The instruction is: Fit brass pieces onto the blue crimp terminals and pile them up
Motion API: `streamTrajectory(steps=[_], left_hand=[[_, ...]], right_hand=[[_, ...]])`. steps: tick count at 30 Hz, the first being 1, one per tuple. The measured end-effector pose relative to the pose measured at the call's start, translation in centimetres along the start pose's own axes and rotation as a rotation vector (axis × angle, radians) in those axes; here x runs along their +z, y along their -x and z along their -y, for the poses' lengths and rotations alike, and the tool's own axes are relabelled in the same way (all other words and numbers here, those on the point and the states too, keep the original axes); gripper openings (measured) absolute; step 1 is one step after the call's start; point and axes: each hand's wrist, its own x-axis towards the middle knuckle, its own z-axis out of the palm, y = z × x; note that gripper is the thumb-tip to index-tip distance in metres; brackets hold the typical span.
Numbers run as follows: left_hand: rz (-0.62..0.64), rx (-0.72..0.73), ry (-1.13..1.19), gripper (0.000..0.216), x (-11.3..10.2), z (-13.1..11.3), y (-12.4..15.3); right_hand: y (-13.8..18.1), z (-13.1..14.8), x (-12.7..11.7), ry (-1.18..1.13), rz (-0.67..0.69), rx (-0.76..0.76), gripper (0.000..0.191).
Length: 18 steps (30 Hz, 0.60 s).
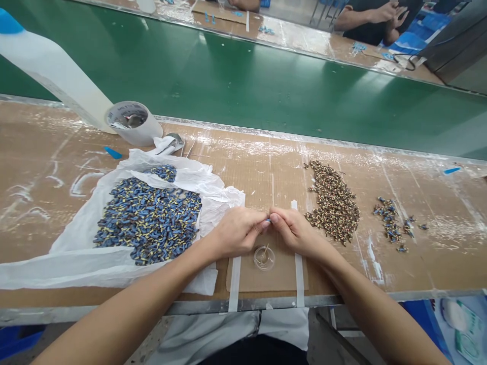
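Note:
My left hand (239,230) and my right hand (294,229) meet fingertip to fingertip above a small clear dish (264,258). Both are closed in a pinch around a small blue piece (268,220), mostly hidden by the fingers. Inside the dish stands a thin stick (266,249). Left of my hands, a pile of small blue, yellow and dark parts (152,218) lies on white paper (218,190). To the right sits a heap of small tan and dark parts (333,203). Farther right is a little group of blue and dark assembled pieces (390,218).
A white tape roll (140,126) holding small items stands at the back left, beside a long pale bottle or tube (61,71). Beyond the cardboard-covered table (243,157) runs a green belt (243,86). Across it, another person's hands (390,17) are at work.

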Motion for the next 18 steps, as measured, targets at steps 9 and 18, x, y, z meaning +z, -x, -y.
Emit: streamTrajectory(steps=[9, 18], left_hand=[[-0.038, -0.022, 0.008, 0.03, 0.21, -0.35, -0.19], [-0.012, -0.041, -0.055, 0.026, 0.34, -0.29, 0.04]], right_hand=[[0.14, -0.29, 0.59, 0.051, -0.042, 0.011, 0.032], [0.24, -0.34, 0.76, 0.128, -0.019, 0.029, 0.032]])
